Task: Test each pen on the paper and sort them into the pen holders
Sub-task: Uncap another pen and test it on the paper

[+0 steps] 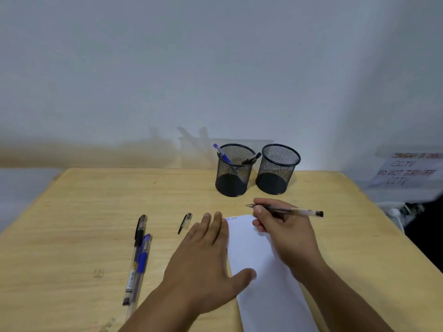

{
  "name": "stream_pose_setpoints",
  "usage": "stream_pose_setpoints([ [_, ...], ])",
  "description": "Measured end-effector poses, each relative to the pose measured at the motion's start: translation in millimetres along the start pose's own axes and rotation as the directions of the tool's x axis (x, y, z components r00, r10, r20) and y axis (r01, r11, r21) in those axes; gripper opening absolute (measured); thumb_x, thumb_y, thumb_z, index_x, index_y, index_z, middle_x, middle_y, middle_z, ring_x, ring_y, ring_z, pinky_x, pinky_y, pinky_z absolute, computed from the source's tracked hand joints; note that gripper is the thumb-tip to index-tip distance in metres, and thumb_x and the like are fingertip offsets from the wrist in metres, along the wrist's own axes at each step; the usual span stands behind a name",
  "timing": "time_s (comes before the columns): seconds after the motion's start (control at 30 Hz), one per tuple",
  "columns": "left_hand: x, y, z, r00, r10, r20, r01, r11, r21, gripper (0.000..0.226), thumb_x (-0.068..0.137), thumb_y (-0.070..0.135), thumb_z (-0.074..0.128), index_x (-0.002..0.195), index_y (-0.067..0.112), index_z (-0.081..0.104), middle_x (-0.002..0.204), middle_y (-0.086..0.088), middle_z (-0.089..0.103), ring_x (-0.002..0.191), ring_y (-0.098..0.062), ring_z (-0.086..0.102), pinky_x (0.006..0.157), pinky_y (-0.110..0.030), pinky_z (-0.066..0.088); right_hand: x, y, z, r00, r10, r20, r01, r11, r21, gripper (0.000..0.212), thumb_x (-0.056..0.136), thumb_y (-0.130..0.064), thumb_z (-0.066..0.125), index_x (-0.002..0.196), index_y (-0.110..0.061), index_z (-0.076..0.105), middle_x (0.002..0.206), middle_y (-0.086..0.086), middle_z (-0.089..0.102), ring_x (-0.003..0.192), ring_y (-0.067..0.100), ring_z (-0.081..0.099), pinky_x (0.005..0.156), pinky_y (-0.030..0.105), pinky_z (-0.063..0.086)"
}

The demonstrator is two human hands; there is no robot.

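Note:
My right hand (285,233) grips an uncapped black pen (297,211), its tip pointing left just beyond the top edge of the white paper (266,279). My left hand (203,262) lies flat with fingers spread on the paper's left edge. A black pen cap (185,223) lies just left of my left fingertips. Further left, a capped black pen (136,255) and a blue pen (141,262) lie side by side. Two black mesh pen holders stand at the back: the left holder (233,171) contains a blue pen and a black pen, the right holder (278,169) looks empty.
The wooden table (84,212) ends against a pale wall. A paper sign with handwritten red and black words (407,171) sits off the table's far right, above a white plug and cables (395,212). Small blue marks show at the paper's top edge.

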State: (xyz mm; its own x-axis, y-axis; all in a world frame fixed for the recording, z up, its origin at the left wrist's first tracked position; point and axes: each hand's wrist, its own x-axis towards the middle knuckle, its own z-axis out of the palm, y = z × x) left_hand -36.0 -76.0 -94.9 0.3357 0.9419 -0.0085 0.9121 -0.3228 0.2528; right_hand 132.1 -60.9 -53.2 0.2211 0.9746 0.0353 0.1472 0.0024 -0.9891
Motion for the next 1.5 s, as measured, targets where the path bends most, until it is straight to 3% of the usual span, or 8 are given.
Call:
stream_pose_setpoints([
  [0.13,2.1,-1.4,2.0,1.0,0.0,0.003,0.0,1.0,-0.009,0.106,0.077,0.085,0.022,0.152,0.023,-0.021,0.157,0.006,-0.031,0.144,-0.011,-0.03,0.12,-0.034,-0.009,21.0,6.8,8.9,0.999,-0.017,0.029,0.022,0.984,-0.176,0.013,0.09,-0.024,0.068,0.082,-0.035,0.07,0.077,-0.01,0.074,0.073,0.005,0.07,0.069,0.018,0.055],
  [0.43,2.2,0.6,2.3,0.999,-0.017,-0.04,0.018,1.0,0.008,0.106,0.078,0.084,0.025,0.153,0.024,-0.02,0.159,0.008,-0.029,0.144,-0.01,-0.029,0.114,-0.027,-0.016,34.8,26.9,10.2,0.999,-0.035,-0.035,0.029,0.988,-0.152,0.014,0.08,-0.012,0.077,0.083,-0.024,0.073,0.075,-0.01,0.076,0.074,0.0,0.071,0.07,0.012,0.054],
  [0.63,2.3,1.9,2.8,0.998,-0.017,-0.065,0.019,0.999,0.026,0.106,0.078,0.085,0.024,0.153,0.024,-0.02,0.159,0.007,-0.028,0.144,-0.01,-0.028,0.113,-0.027,-0.016,39.7,24.9,7.8,1.0,-0.014,0.013,0.016,0.988,-0.157,0.008,0.085,-0.015,0.073,0.084,-0.018,0.066,0.07,0.004,0.075,0.069,0.017,0.073,0.071,0.028,0.06],
  [0.83,0.6,1.1,2.4,0.997,-0.017,-0.074,0.017,1.0,0.004,0.107,0.078,0.084,0.026,0.153,0.024,-0.019,0.159,0.007,-0.027,0.144,-0.009,-0.028,0.112,-0.026,-0.016,39.8,30.3,12.3,0.997,-0.076,-0.001,0.071,0.934,-0.35,0.011,0.086,-0.027,0.071,0.08,-0.02,0.067,0.07,-0.003,0.073,0.07,0.011,0.07,0.072,0.028,0.056],
  [1.3,-0.1,2.1,-0.9,0.998,-0.014,-0.061,0.012,1.0,-0.025,0.106,0.079,0.083,0.028,0.153,0.023,-0.019,0.159,0.008,-0.028,0.143,-0.008,-0.03,0.117,-0.028,-0.014,38.6,32.8,15.1,0.995,-0.096,-0.023,0.076,0.893,-0.444,0.016,0.083,-0.033,0.073,0.076,-0.021,0.068,0.067,-0.008,0.071,0.064,-0.001,0.065,0.06,0.013,0.046],
  [1.5,0.8,2.3,0.0,0.998,-0.016,-0.068,0.015,1.0,-0.021,0.107,0.078,0.084,0.027,0.153,0.024,-0.02,0.159,0.008,-0.029,0.143,-0.008,-0.029,0.116,-0.027,-0.014,38.2,32.4,15.5,0.994,-0.106,0.003,0.095,0.884,-0.457,0.012,0.084,-0.026,0.075,0.082,-0.016,0.067,0.065,-0.015,0.064,0.062,-0.016,0.06,0.054,-0.001,0.04],
])
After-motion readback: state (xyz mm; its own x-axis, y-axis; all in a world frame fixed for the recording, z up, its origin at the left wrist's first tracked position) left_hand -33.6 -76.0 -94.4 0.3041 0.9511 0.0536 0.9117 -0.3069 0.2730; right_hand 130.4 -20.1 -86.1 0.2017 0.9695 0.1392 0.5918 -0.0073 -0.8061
